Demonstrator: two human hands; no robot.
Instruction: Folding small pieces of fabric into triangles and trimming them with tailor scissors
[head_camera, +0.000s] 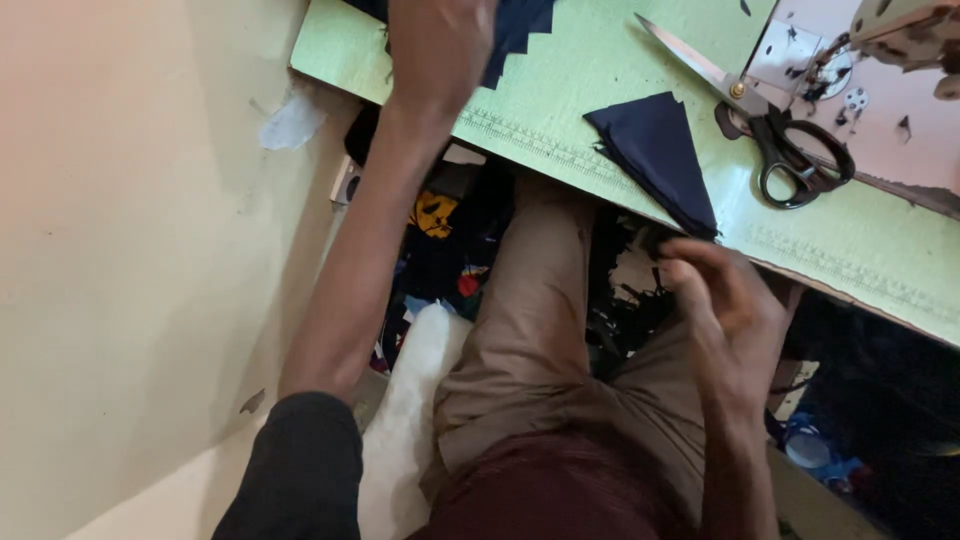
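Head view: left hand lies on dark cloth atop the counter, grip unclear; right hand, loosely curled and empty, hovers just below the folded piece; scissors beyond.

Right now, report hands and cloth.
Left hand flat on dark cloth. Right hand at table edge, touching folded navy piece. Scissors idle.

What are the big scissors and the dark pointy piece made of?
Scissors: shiny silver blades, likely steel; glossy black handles, probably plastic or painted metal. Dark triangle: navy cloth, matte and folded in soft layers, possibly cotton; the fibre cannot be told.
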